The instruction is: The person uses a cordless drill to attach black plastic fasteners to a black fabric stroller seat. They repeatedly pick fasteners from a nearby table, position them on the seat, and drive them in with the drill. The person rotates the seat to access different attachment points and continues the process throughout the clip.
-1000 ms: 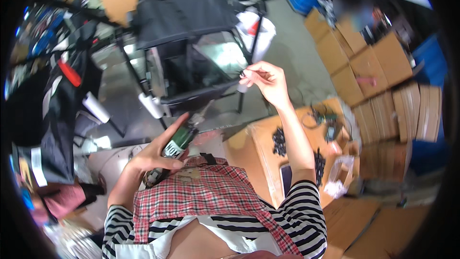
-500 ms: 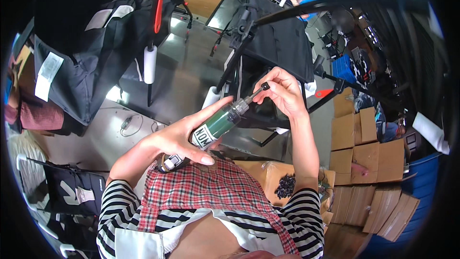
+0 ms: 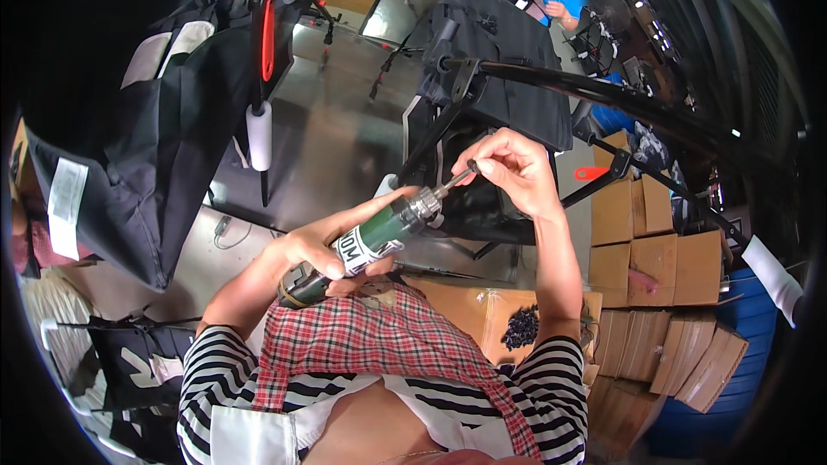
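Left hand (image 3: 323, 254): wrapped shut around the body of the green electric screwdriver (image 3: 375, 241), thumb along the top.
Right hand (image 3: 515, 174): fingertips pinched on the bit (image 3: 459, 178) at the tool's tip.
Screwdriver: mid-picture, tilted, tip towards 2 o'clock, held above a plaid apron (image 3: 370, 340).
Box of black screws (image 3: 522, 327): at 5 o'clock from the tool, open.
Stacked cardboard boxes (image 3: 655, 258): at 3 o'clock.
Black frame (image 3: 508, 60): at 12 o'clock, behind the hands.
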A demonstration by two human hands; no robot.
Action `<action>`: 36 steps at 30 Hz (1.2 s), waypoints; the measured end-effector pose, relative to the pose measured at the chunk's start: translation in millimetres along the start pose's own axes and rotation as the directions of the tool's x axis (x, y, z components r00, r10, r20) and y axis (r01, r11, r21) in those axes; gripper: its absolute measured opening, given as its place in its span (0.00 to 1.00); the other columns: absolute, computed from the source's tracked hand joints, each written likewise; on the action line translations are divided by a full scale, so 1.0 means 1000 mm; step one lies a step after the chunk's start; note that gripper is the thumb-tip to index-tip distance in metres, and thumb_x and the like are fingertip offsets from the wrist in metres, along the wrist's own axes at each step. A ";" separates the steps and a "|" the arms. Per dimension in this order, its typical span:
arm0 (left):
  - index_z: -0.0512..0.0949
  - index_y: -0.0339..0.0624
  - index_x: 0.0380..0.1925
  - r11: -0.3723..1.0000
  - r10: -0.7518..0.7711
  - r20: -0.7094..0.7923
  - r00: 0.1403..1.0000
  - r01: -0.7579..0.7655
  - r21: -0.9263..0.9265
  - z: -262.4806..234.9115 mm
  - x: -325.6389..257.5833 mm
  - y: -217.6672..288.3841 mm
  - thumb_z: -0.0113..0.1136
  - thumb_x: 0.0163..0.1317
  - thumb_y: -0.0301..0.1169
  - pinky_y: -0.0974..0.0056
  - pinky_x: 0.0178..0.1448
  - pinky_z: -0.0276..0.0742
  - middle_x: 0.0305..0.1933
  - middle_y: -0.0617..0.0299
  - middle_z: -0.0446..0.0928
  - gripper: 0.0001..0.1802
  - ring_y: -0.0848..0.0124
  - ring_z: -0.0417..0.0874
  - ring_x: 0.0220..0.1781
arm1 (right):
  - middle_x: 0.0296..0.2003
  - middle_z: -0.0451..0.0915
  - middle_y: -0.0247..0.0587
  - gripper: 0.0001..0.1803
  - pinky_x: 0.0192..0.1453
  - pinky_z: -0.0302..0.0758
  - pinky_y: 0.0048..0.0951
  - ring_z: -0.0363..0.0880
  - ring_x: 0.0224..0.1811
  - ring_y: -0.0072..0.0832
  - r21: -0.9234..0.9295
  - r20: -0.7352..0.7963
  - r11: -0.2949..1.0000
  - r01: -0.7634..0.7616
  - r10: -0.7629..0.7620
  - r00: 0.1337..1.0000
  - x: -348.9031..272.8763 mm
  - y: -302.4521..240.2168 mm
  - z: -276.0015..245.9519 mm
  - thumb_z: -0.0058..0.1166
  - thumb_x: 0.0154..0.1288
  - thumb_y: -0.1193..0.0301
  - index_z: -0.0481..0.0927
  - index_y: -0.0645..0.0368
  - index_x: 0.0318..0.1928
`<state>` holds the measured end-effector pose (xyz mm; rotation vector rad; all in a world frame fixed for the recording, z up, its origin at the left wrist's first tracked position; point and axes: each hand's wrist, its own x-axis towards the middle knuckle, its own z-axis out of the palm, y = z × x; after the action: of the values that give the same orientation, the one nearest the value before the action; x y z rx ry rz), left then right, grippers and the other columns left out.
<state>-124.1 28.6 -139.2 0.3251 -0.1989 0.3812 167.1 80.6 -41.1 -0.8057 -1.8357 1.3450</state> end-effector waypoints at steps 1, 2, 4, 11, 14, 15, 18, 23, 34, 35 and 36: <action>0.32 0.64 0.79 0.998 0.002 0.030 1.000 0.000 -0.069 -0.004 0.001 0.003 0.73 0.44 0.17 0.66 0.26 0.77 0.41 0.44 0.72 0.72 0.64 0.80 0.25 | 0.41 0.85 0.49 0.06 0.47 0.84 0.30 0.87 0.41 0.32 0.018 -0.003 1.000 0.020 -0.020 1.000 0.002 0.001 0.001 0.55 0.73 0.74 0.76 0.65 0.41; 0.31 0.64 0.79 0.997 -0.005 0.072 0.997 0.011 -0.081 -0.013 -0.001 0.004 0.74 0.43 0.16 0.66 0.26 0.76 0.42 0.42 0.72 0.74 0.63 0.81 0.25 | 0.40 0.85 0.50 0.05 0.46 0.84 0.31 0.87 0.41 0.33 0.075 -0.003 0.997 -0.006 0.006 1.000 0.000 0.002 0.002 0.55 0.73 0.75 0.76 0.66 0.41; 0.31 0.64 0.79 0.996 -0.022 0.168 0.985 0.036 -0.083 -0.022 0.003 0.010 0.75 0.41 0.17 0.66 0.25 0.74 0.43 0.40 0.72 0.75 0.64 0.78 0.24 | 0.40 0.85 0.55 0.13 0.45 0.85 0.36 0.88 0.40 0.39 0.168 -0.021 0.985 0.048 -0.045 0.999 0.000 0.006 -0.002 0.52 0.75 0.68 0.76 0.69 0.45; 0.36 0.62 0.78 0.986 0.147 0.217 0.965 -0.124 -0.115 -0.018 -0.008 0.039 0.79 0.38 0.18 0.66 0.22 0.71 0.40 0.35 0.70 0.75 0.63 0.74 0.22 | 0.37 0.87 0.45 0.15 0.45 0.81 0.38 0.87 0.38 0.38 -0.786 -0.456 0.571 -0.237 -0.277 0.846 0.122 0.054 -0.095 0.61 0.67 0.66 0.81 0.62 0.48; 0.35 0.60 0.79 0.976 0.216 0.087 0.972 -0.213 -0.039 -0.009 -0.014 0.049 0.76 0.35 0.21 0.68 0.21 0.65 0.37 0.40 0.73 0.75 0.67 0.74 0.19 | 0.42 0.84 0.42 0.23 0.53 0.75 0.41 0.81 0.48 0.38 -0.955 -0.284 0.018 -0.295 -0.340 0.897 0.199 0.095 -0.140 0.65 0.58 0.63 0.80 0.59 0.53; 0.35 0.61 0.79 0.974 0.227 0.083 0.970 -0.224 -0.037 -0.011 -0.015 0.051 0.76 0.35 0.21 0.67 0.22 0.66 0.38 0.40 0.73 0.75 0.66 0.74 0.19 | 0.44 0.83 0.42 0.26 0.56 0.72 0.42 0.79 0.51 0.38 -0.937 -0.231 -0.167 -0.306 -0.360 0.904 0.220 0.109 -0.152 0.66 0.57 0.61 0.79 0.58 0.54; 0.35 0.62 0.79 0.972 0.235 0.145 0.961 -0.230 -0.052 -0.025 -0.016 0.056 0.75 0.36 0.18 0.65 0.23 0.70 0.40 0.39 0.73 0.75 0.64 0.77 0.22 | 0.43 0.83 0.44 0.19 0.55 0.69 0.42 0.80 0.51 0.40 -0.886 -0.349 -0.219 -0.409 -0.265 0.899 0.266 0.137 -0.172 0.59 0.60 0.61 0.82 0.56 0.49; 0.36 0.61 0.79 0.959 0.283 0.107 0.953 -0.279 -0.053 -0.031 -0.010 0.071 0.73 0.35 0.15 0.65 0.24 0.72 0.38 0.39 0.71 0.75 0.65 0.74 0.21 | 0.21 0.79 0.43 0.11 0.34 0.72 0.41 0.79 0.23 0.42 -0.864 -0.469 0.423 -0.274 -0.475 0.745 0.245 0.117 -0.164 0.61 0.59 0.67 0.80 0.60 0.39; 0.29 0.56 0.79 0.853 0.345 0.062 0.936 -0.341 0.394 -0.029 0.073 0.082 0.78 0.44 0.33 0.46 0.69 0.71 0.34 0.57 0.73 0.74 0.69 0.78 0.32 | 0.32 0.77 0.37 0.21 0.44 0.75 0.36 0.79 0.37 0.32 -0.718 0.289 0.662 0.215 0.003 0.957 -0.015 -0.031 0.033 0.67 0.53 0.69 0.81 0.59 0.49; 0.29 0.56 0.79 0.850 0.338 0.081 0.938 -0.341 0.401 -0.030 0.081 0.078 0.77 0.45 0.33 0.46 0.68 0.72 0.35 0.56 0.74 0.73 0.69 0.78 0.34 | 0.34 0.78 0.37 0.27 0.47 0.75 0.38 0.79 0.40 0.33 -0.677 0.317 0.714 0.179 0.064 0.946 -0.018 -0.025 0.051 0.66 0.55 0.68 0.79 0.59 0.57; 0.28 0.57 0.79 0.885 0.307 0.083 0.948 -0.316 0.340 -0.028 0.084 0.074 0.76 0.45 0.32 0.47 0.67 0.73 0.37 0.55 0.74 0.73 0.69 0.79 0.33 | 0.35 0.78 0.39 0.29 0.48 0.75 0.38 0.79 0.40 0.36 -0.628 0.333 0.754 0.195 0.034 0.942 -0.017 -0.016 0.061 0.66 0.58 0.66 0.77 0.59 0.60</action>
<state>-72.9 131.0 -124.0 0.6549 -0.2099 0.7362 124.5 30.6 -41.5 -0.8590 -2.6465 0.7817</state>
